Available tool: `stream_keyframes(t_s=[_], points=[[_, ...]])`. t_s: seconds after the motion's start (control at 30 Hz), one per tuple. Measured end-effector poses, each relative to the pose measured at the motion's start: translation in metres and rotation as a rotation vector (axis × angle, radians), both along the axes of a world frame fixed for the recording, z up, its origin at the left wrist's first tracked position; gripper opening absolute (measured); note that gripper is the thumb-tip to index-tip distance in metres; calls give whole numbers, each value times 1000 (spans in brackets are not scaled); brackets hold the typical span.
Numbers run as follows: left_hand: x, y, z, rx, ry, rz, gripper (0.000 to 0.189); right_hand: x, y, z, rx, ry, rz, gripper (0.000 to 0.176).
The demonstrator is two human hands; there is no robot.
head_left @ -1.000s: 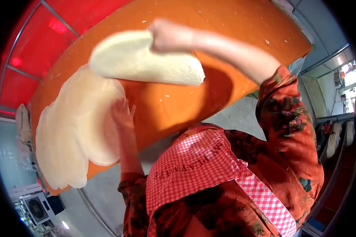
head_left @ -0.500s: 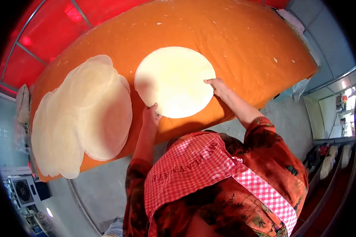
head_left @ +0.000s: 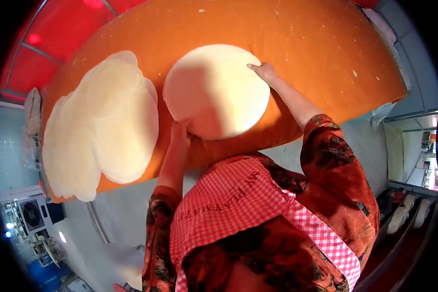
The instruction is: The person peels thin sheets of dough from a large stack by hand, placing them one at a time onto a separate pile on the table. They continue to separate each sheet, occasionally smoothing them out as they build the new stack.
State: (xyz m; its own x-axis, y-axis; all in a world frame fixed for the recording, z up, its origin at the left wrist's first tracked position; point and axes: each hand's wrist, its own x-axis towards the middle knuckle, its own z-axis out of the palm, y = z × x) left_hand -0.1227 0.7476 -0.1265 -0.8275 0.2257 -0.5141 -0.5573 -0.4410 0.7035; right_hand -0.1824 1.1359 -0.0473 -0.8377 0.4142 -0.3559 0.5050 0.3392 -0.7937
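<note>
A stack of round pale sheets [head_left: 219,92] lies on the orange cloth-covered table [head_left: 321,63], partly in shadow. My left hand [head_left: 181,134] is at its lower left edge, fingers closed on the rim and partly hidden in shade. At the upper right edge my right hand [head_left: 264,73] grips the rim, thumb on top and the other fingers out of sight beneath. To the left, a spread of overlapping thin pale sheets [head_left: 102,117] covers the table's left end.
Red panels [head_left: 58,29] rise behind the table's far left edge. A box-like appliance [head_left: 33,214] stands at lower left. Clear plastic [head_left: 382,114] hangs off the table's right edge. Long shelves [head_left: 404,243] are at lower right.
The view has shifted, and the round sheets sit slightly higher in it. My right hand has moved up along the right rim. A shadow now covers more of the round sheets' left half.
</note>
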Motion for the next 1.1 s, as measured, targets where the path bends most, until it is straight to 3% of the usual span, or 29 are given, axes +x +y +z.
stream_keyframes(t_s=[0.13, 0.2, 0.3, 0.33, 0.37, 0.4, 0.47, 0.5, 0.57, 0.73, 0.87, 0.97, 1.1], points=[[-4, -4, 4, 69, -48, -38, 52, 5, -3, 2, 103, -22, 13, 52], [-3, -16, 0, 98, -39, -85, 46, 10, -15, 12, 87, 6, 47, 47], [-1, -23, 22, 293, -156, -30, 41, 30, -57, 66, 705, -99, 189, 44], [2, -27, 29, 387, -216, 5, 41, 33, -68, 42, 1152, 24, 84, 38], [1, -30, 25, 434, -205, -15, 42, 52, -91, 55, 1461, 341, 121, 42], [0, -32, 17, 484, -197, -32, 44, 62, -121, 63, 1436, 508, 191, 42], [2, -35, 12, 584, -189, -32, 48, 76, -168, 46, 803, 828, 504, 47], [4, -31, 14, 637, -186, -13, 50, 83, -191, 33, 595, 819, 663, 55], [0, -30, 17, 670, -140, -26, 47, 102, -239, 44, 638, 550, 817, 61], [-4, -40, 33, 628, -243, -41, 56, 99, -255, 34, 427, 212, 759, 59], [-13, -43, 24, 625, -275, -69, 59, 93, -240, 16, -54, 207, 595, 52], [-19, -43, 25, 586, -252, -76, 58, 92, -256, 61, -187, -91, 374, 49], [-24, -45, 31, 482, -269, -72, 53, 91, -253, 40, 11, 46, 378, 46]])
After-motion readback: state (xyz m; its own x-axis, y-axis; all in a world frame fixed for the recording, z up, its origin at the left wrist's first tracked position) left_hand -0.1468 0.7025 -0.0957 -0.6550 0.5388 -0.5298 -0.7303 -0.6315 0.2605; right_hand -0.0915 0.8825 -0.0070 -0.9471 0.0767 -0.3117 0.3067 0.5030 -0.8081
